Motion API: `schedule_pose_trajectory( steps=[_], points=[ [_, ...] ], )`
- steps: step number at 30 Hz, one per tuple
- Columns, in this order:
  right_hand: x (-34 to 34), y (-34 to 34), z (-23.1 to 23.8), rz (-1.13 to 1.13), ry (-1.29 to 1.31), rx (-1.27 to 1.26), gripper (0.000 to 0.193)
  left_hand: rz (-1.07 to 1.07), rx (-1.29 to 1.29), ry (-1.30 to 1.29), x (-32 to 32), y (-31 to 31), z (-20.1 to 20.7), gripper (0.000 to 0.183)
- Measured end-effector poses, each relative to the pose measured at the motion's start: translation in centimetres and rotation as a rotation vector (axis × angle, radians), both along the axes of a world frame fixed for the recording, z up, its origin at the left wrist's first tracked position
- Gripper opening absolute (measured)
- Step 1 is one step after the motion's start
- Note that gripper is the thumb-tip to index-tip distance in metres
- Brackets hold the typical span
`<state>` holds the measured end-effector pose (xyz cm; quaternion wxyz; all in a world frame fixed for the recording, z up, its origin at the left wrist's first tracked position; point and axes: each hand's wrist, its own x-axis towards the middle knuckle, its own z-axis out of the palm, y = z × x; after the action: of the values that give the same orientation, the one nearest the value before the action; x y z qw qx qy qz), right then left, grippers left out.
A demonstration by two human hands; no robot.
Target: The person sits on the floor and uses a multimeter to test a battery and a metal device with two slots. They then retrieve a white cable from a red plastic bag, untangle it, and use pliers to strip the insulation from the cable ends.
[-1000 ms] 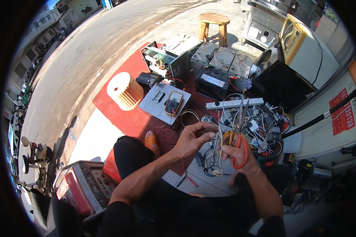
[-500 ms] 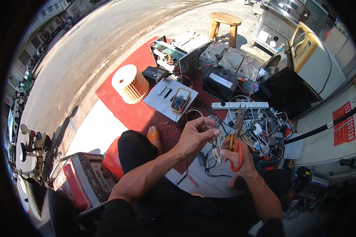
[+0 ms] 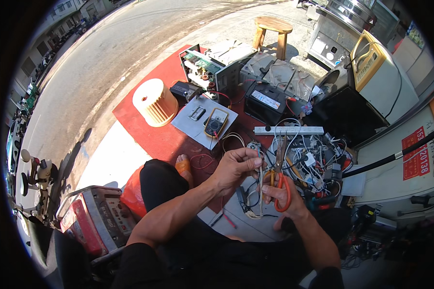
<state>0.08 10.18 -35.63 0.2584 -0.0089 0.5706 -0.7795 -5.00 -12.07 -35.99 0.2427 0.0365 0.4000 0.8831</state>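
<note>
My left hand (image 3: 238, 167) pinches a thin pale cable (image 3: 261, 190), which hangs down from the fingers toward the floor. Beside it, my right hand (image 3: 287, 198) grips a pair of scissors (image 3: 282, 185) with orange handles. Their metal blades point up and away, over a heap of tangled cables and adapters (image 3: 318, 161). The blades are close to the cable, but I cannot tell if they touch it. Just beyond the left fingers is a small grey part with wires (image 3: 254, 146); whether it joins the held cable is unclear.
A white power strip (image 3: 289, 130) lies behind the heap. Ahead, a yellow-framed multimeter (image 3: 216, 123) rests on a grey board (image 3: 188, 126), near a black battery (image 3: 265, 102) and an upturned cream basket (image 3: 154, 103). A red generator (image 3: 94, 219) stands at my left, a wooden stool (image 3: 273, 24) far ahead.
Both hands have shifted slightly left and drawn closer together. The scissors have moved left with the right hand, and the pale cable now hangs straighter below the left fingers.
</note>
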Motion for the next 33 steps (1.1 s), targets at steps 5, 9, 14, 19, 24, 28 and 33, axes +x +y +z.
schedule_pose_trajectory(
  steps=[5,9,14,19,24,28,33],
  points=[
    [0.3,-0.1,0.1,0.009,0.037,0.011,0.025,0.013,0.006,0.0,0.2,0.4,0.2,0.017],
    [0.5,-0.3,0.5,-0.029,0.035,0.029,0.027,0.064,0.025,0.022,0.2,0.7,0.4,0.02],
    [0.4,0.2,1.0,-0.095,0.076,0.082,0.03,0.109,-0.045,0.004,-0.4,1.0,0.0,0.029],
    [-0.9,3.5,1.2,-0.32,0.176,0.192,0.028,0.156,-0.32,0.035,-1.7,1.2,-3.2,0.051],
    [-1.7,7.2,0.3,-0.615,0.074,0.183,0.023,-0.326,-0.895,0.134,-2.4,0.7,-12.8,0.04],
    [-2.1,8.5,-1.3,-0.768,0.022,0.268,0.025,-0.829,-1.201,0.383,-1.4,2.1,-22.8,0.037],
    [-2.4,9.4,-2.7,-0.912,-0.022,0.177,0.025,-0.66,-1.442,0.685,1.9,7.8,-31.1,0.037]
  ],
)
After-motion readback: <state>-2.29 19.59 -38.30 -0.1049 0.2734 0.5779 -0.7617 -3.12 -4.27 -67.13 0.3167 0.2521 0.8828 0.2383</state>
